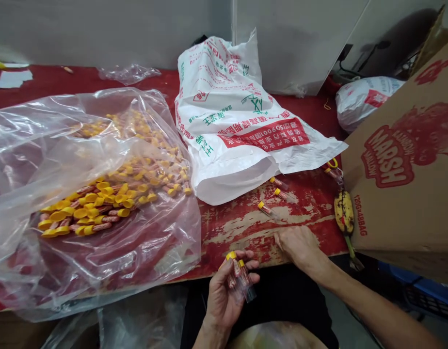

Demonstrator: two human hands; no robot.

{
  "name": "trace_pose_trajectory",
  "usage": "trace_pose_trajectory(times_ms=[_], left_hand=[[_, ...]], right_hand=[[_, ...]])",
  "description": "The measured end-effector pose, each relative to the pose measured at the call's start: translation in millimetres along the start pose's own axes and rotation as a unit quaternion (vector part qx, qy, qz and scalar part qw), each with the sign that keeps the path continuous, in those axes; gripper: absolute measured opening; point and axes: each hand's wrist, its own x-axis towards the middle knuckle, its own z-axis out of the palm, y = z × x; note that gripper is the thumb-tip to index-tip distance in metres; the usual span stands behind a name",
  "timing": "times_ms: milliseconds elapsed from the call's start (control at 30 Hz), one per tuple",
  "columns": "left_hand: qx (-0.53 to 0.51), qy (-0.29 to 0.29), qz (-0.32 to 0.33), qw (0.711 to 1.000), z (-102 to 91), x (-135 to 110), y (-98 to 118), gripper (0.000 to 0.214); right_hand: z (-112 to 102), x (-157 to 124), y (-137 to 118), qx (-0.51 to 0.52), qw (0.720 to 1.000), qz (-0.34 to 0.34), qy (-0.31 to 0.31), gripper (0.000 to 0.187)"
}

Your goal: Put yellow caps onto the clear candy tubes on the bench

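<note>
My left hand [227, 291] is raised near the table's front edge, holding two clear tubes with yellow caps [239, 276] upright in its fingers. My right hand [298, 245] rests fingertips-down on the worn red tabletop [238, 237], holding nothing. Several loose yellow-capped tubes [278, 196] lie just beyond it. To the left, a large clear plastic bag [162, 232] holds a heap of similar tubes [111, 194]. A white plastic bag with red and green print [238, 121] lies behind the loose tubes.
A spotted banana [344, 212] lies beside a large printed cardboard box [402, 160] at the right. A white bag [365, 99] sits at the back right, and crumpled clear plastic [129, 73] lies at the back. A blue crate [416, 291] stands low on the right.
</note>
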Motion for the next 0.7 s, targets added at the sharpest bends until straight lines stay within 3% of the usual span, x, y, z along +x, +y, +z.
trace_pose_trajectory(times_ms=[200, 300, 400, 500, 633, 700], left_hand=[[-0.009, -0.038, -0.013, 0.999, 4.1, 10, -2, 0.015], [-0.019, -0.059, -0.014, 0.998, 2.3, 10, -3, 0.018], [-0.047, -0.091, -0.003, 0.995, -3.2, 8, -5, 0.02], [-0.075, -0.116, 0.018, 0.99, -11.3, 7, -7, 0.02], [-0.075, -0.133, 0.016, 0.988, -18.5, 9, -6, 0.024], [-0.077, -0.144, 0.011, 0.986, -19.0, 8, -6, 0.025]], right_hand=[[7, -4, 10, 0.035, 0.999, 0.011, 0.02, 0.032], [21, -15, 5, 0.115, 0.987, -0.011, 0.115, 0.032], [37, -27, -20, 0.24, 0.94, -0.026, 0.24, 0.03], [42, -38, -48, 0.281, 0.904, -0.067, 0.315, 0.031], [31, -41, -52, 0.327, 0.878, -0.217, 0.275, 0.029], [26, -32, -38, 0.356, 0.859, -0.239, 0.28, 0.026]])
